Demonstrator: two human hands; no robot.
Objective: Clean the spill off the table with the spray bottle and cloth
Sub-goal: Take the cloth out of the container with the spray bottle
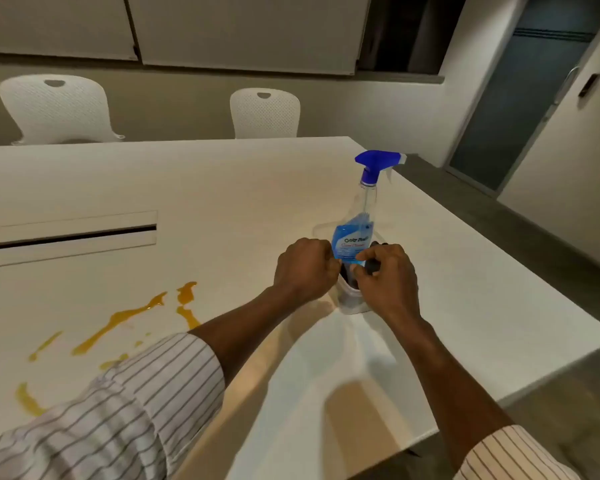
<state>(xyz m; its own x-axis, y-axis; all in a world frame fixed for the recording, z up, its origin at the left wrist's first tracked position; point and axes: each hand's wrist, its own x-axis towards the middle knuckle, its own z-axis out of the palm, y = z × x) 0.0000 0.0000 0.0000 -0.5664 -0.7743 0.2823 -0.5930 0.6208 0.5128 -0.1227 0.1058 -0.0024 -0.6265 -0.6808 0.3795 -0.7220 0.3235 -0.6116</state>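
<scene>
An orange spill (118, 320) streaks the white table (222, 188) at the left, partly hidden by my left sleeve. Near the right edge stands a clear spray bottle (353, 239) with a blue trigger head and a blue label. In front of it is a small clear plastic container (350, 301) with something dark inside. My left hand (305, 268) is closed at the container's left rim. My right hand (385, 277) pinches a dark piece (373, 266) at the rim, seemingly the cloth. Neither hand touches the spill.
Two white perforated chairs (54, 109) (264, 114) stand at the table's far side. A long cable slot (66, 237) is set into the tabletop at the left. The table's right edge drops to a grey floor (499, 216), with a dark door (520, 98) beyond.
</scene>
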